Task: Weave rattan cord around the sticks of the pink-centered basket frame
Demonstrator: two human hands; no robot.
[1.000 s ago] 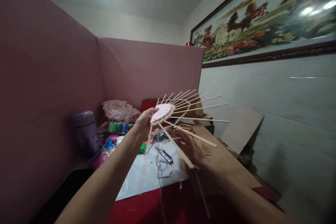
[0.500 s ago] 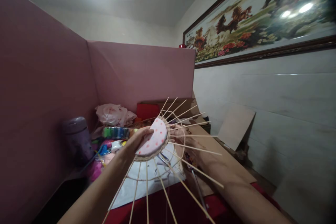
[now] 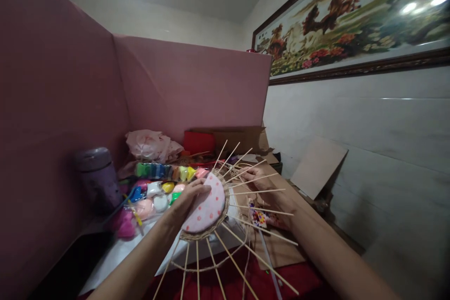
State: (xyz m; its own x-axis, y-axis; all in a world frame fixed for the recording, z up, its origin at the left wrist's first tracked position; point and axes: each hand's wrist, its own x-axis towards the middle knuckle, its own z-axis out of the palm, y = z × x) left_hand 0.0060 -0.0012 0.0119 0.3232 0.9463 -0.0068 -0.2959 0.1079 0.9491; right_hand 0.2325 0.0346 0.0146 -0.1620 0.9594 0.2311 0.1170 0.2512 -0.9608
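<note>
My left hand (image 3: 195, 197) is closed on a half-round woven piece, its thumb over the flat, pale pink, red-dotted cover (image 3: 207, 206). Tan twine (image 3: 228, 192) is woven round the curved rim. Several thin wooden sticks (image 3: 258, 192) fan out from that rim, and a loose loop of twine (image 3: 211, 268) crosses the lower ones. Behind the upper right sticks, my right hand (image 3: 258, 180) is closed with its fingertips pinched at a strand of the twine. The sticks partly cover those fingers.
Packets of coloured clay (image 3: 154, 190) lie at the left beside a purple flask (image 3: 98, 178). A crumpled pink bag (image 3: 153, 145) and a red box (image 3: 199, 143) are behind. Cardboard (image 3: 281, 255) lies at the right, near the tiled wall (image 3: 369, 150).
My right hand has moved from behind the rim out to the right, drawing the twine. The woven piece sits slightly lower in view. The camera view has shifted.
</note>
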